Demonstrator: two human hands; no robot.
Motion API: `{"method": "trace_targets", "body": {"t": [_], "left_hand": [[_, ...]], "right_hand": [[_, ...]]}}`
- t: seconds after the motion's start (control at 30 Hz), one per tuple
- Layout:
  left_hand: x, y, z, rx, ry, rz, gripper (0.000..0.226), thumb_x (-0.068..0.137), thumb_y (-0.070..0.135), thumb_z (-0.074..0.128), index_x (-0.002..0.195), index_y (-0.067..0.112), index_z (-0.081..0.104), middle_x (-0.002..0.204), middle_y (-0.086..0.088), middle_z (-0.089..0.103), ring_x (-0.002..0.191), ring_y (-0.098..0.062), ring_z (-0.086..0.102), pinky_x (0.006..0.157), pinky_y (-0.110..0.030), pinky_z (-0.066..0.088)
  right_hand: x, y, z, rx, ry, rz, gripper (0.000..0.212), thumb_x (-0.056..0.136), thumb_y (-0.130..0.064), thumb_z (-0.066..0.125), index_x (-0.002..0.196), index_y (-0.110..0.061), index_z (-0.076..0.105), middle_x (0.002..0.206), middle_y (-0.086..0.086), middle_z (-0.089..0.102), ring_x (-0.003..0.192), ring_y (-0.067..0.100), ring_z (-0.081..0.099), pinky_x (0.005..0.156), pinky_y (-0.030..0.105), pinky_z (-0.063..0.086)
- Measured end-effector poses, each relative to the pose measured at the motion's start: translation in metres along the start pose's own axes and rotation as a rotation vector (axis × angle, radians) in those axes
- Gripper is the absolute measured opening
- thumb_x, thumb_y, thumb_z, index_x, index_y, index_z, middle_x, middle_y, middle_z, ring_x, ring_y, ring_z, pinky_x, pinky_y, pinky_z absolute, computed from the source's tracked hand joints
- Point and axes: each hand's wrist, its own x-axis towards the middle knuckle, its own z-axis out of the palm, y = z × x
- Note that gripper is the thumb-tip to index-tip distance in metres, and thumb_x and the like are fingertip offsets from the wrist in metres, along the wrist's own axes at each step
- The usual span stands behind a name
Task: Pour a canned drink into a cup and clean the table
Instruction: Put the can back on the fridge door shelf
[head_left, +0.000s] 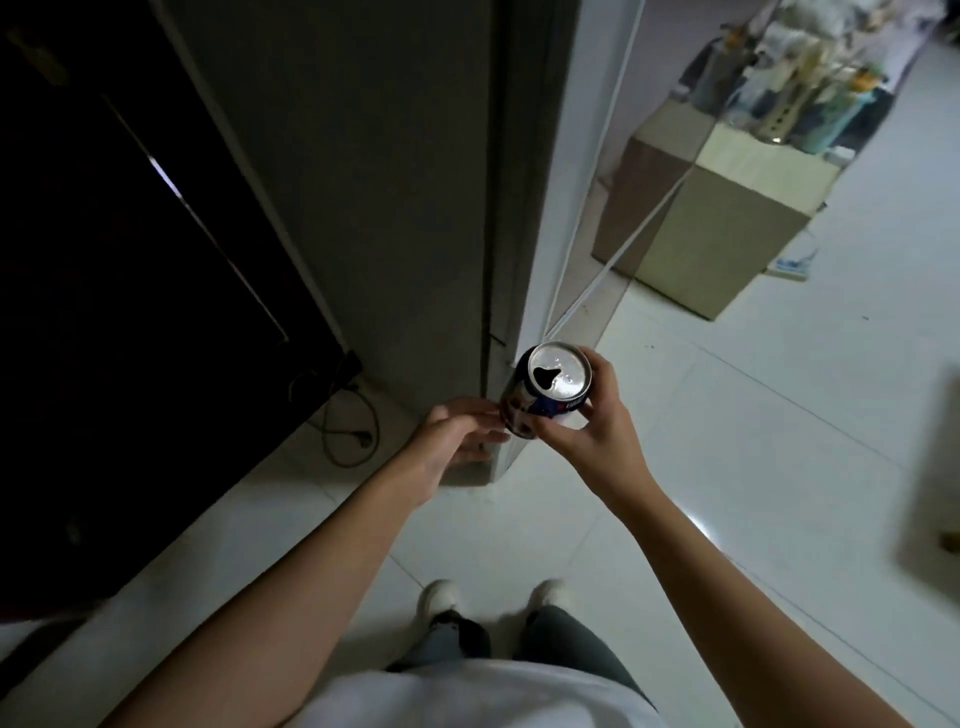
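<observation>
A blue drink can (545, 389) with a silver top and an open mouth is held upright in front of me. My right hand (592, 421) grips it from the right, fingers curled round its side. My left hand (457, 431) is just left of the can with its fingers stretched out; whether the fingertips touch the can I cannot tell. No cup or table shows in the head view.
I stand on a white tiled floor (753, 441), my shoes (441, 597) below. A wall corner (524, 260) rises straight ahead, with a dark cabinet (130, 312) and a loose cable (348, 431) to the left. A cardboard box (727, 228) carrying figures stands at the back right.
</observation>
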Motion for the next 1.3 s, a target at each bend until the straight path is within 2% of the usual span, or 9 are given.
{"method": "trace_targets", "body": {"t": [0.13,0.27,0.47,0.67,0.83,0.93,1.07,1.17,1.3], "left_hand": [[0.003,0.009,0.01,0.042,-0.094,-0.01,0.022,0.086,0.0,0.049,0.094,0.012,0.065,0.072,0.001,0.072,0.075,-0.015,0.068,0.082,-0.039,0.048],[0.002,0.022,0.028,0.103,-0.149,0.001,0.026,0.088,0.0,0.048,0.109,0.006,0.061,0.093,-0.007,0.069,0.088,-0.021,0.066,0.09,-0.042,0.048],[-0.001,0.047,0.054,0.12,-0.183,0.076,0.027,0.09,0.001,0.045,0.113,0.005,0.059,0.1,-0.01,0.068,0.092,-0.023,0.066,0.09,-0.044,0.048],[-0.007,0.069,0.075,0.105,-0.189,0.21,0.025,0.091,0.006,0.048,0.113,0.005,0.06,0.106,-0.013,0.068,0.095,-0.025,0.067,0.086,-0.043,0.051],[-0.011,0.088,0.084,0.095,-0.198,0.292,0.023,0.091,0.009,0.05,0.111,0.008,0.061,0.106,-0.01,0.069,0.095,-0.024,0.067,0.085,-0.041,0.053],[-0.012,0.099,0.085,0.113,-0.199,0.339,0.022,0.092,0.009,0.048,0.111,0.009,0.061,0.106,-0.008,0.069,0.095,-0.023,0.067,0.084,-0.039,0.054],[-0.016,0.112,0.082,0.117,-0.173,0.393,0.02,0.091,0.009,0.05,0.107,0.011,0.062,0.101,-0.005,0.07,0.088,-0.017,0.069,0.079,-0.034,0.055],[-0.021,0.123,0.079,0.143,-0.166,0.444,0.021,0.091,0.013,0.051,0.109,0.01,0.061,0.099,-0.004,0.07,0.087,-0.015,0.068,0.077,-0.031,0.055],[-0.026,0.133,0.066,0.133,-0.124,0.494,0.018,0.09,0.008,0.051,0.105,0.014,0.059,0.096,0.001,0.066,0.086,-0.014,0.064,0.083,-0.036,0.051]], "right_hand": [[-0.008,-0.006,-0.008,-0.005,0.103,0.021,0.065,0.072,-0.009,0.073,0.123,-0.03,0.037,0.112,-0.026,0.05,0.105,-0.009,0.051,0.091,0.015,0.044],[-0.009,-0.011,-0.024,-0.023,0.147,0.024,0.073,0.073,-0.01,0.073,0.132,-0.024,0.033,0.116,-0.029,0.044,0.109,-0.004,0.05,0.093,0.013,0.042],[-0.003,-0.026,-0.052,-0.046,0.221,-0.02,0.067,0.073,-0.009,0.073,0.127,-0.022,0.036,0.112,-0.024,0.048,0.106,0.004,0.051,0.09,0.011,0.044],[0.01,-0.05,-0.076,-0.018,0.259,-0.091,0.068,0.069,-0.018,0.073,0.125,-0.027,0.037,0.112,-0.031,0.047,0.105,-0.018,0.046,0.09,0.01,0.044],[0.021,-0.07,-0.09,-0.003,0.26,-0.142,0.067,0.07,-0.016,0.07,0.127,-0.026,0.036,0.114,-0.023,0.049,0.107,-0.009,0.049,0.088,0.005,0.043],[0.027,-0.079,-0.094,-0.001,0.26,-0.185,0.067,0.074,-0.007,0.07,0.129,-0.022,0.036,0.114,-0.018,0.05,0.111,0.004,0.05,0.091,0.014,0.045],[0.036,-0.096,-0.094,0.015,0.247,-0.223,0.069,0.066,-0.021,0.069,0.127,-0.023,0.037,0.114,-0.02,0.051,0.111,0.001,0.051,0.095,0.028,0.047],[0.041,-0.104,-0.093,0.026,0.247,-0.244,0.07,0.067,-0.017,0.07,0.129,-0.017,0.037,0.112,-0.02,0.051,0.108,-0.004,0.051,0.096,0.031,0.048],[0.047,-0.111,-0.092,0.029,0.239,-0.258,0.067,0.073,-0.002,0.069,0.129,-0.017,0.036,0.113,-0.019,0.05,0.111,0.007,0.051,0.099,0.039,0.046]]}}
